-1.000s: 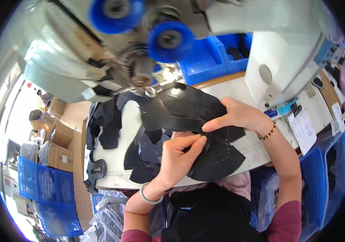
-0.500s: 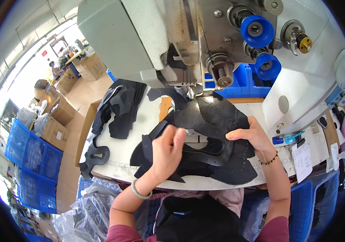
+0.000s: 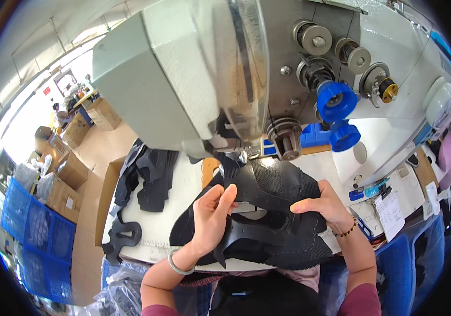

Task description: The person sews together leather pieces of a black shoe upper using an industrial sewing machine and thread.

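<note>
A black shoe upper piece with mesh panels and an oval opening lies under the head of a grey sewing machine. Its far edge reaches the presser foot, where a light shines on the material. My left hand pinches the piece at its left side, thumb on top. At the right side my right hand grips it, with the thumb pressed on the surface and the other fingers mostly hidden beneath. More black material lies below the opening, toward me; whether it is the same piece, I cannot tell.
Left on the white table lie stacked black pieces and a single looped piece, beside a cardboard box edge. Blue-handled snips and a written sheet lie right. Blue crates stand on the floor.
My view has shifted, so the machine appears larger and lower. My left hand has closed onto the piece's edge, and the oval opening looks narrower. My right hand keeps its grip.
</note>
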### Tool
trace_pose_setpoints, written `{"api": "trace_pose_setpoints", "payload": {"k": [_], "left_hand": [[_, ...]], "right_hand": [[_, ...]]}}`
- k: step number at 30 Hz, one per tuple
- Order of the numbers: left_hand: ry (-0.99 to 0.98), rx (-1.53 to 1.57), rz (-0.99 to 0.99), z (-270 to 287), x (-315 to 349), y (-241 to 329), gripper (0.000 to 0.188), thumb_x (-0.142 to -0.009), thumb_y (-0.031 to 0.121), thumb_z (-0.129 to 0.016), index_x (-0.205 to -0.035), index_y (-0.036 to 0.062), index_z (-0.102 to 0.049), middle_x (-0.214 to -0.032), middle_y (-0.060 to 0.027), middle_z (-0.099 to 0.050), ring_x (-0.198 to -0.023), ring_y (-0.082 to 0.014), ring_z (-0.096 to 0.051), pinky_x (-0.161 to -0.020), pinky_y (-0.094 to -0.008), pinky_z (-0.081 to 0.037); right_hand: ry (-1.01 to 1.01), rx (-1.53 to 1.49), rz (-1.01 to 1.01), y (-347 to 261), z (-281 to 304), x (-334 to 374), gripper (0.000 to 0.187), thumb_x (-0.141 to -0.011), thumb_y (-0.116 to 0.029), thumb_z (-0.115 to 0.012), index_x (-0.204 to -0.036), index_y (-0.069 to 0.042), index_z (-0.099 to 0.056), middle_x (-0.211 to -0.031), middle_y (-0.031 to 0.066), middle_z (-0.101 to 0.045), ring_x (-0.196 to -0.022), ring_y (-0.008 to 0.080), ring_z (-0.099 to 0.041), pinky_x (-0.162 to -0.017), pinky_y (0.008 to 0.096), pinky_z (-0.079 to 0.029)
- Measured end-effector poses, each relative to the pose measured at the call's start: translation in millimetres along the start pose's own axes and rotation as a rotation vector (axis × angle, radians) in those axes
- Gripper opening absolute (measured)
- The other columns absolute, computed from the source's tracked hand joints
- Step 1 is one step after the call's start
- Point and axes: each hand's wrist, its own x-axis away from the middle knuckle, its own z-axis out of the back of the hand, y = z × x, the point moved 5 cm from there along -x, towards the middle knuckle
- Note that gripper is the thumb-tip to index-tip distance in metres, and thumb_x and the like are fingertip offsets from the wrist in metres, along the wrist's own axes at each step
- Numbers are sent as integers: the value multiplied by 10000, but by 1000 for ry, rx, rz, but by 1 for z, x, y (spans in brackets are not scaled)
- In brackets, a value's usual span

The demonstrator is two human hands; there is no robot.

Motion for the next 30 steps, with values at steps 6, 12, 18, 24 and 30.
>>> {"api": "trace_pose_setpoints", "payload": {"k": [6,12,18,24,30], "left_hand": [[8,-92,-8,2,-5,6,364,-934,190,-555,-623,22,-467,-551,26,-420,-540,-27,-399,-572,-209,-452],[-49,6,-26,8,-16,1,327,-928,205,-563,-648,43,-517,-553,33,-469,-480,-6,-373,-462,-169,-295],[-59,25,-32,10,-23,3,330,-926,203,-564,-641,45,-510,-533,40,-449,-464,-5,-358,-441,-173,-271],[-47,-2,-47,11,-29,11,345,-916,196,-572,-619,31,-513,-522,39,-445,-451,-11,-361,-435,-178,-271],[-42,-201,-46,14,-39,18,379,-909,258,-592,-632,2,-549,-543,9,-492,-521,-31,-445,-487,-204,-344]], "right_hand": [[9,-14,-14,2,1,-2,188,-718,-30,-735,-869,58,-668,-778,85,-679,-688,111,-634,-638,222,-502],[25,24,30,-3,-10,1,148,-737,-43,-727,-846,43,-675,-780,69,-675,-698,95,-625,-641,217,-496],[1,24,72,-6,-13,-2,139,-756,-44,-715,-853,47,-674,-781,63,-674,-694,90,-620,-638,218,-494],[-31,32,114,-10,-16,-7,149,-767,-61,-715,-860,47,-674,-787,66,-676,-702,90,-625,-639,216,-497],[-27,27,118,-10,-13,-15,155,-762,-55,-714,-868,48,-669,-787,68,-675,-701,92,-628,-633,216,-497]]}}
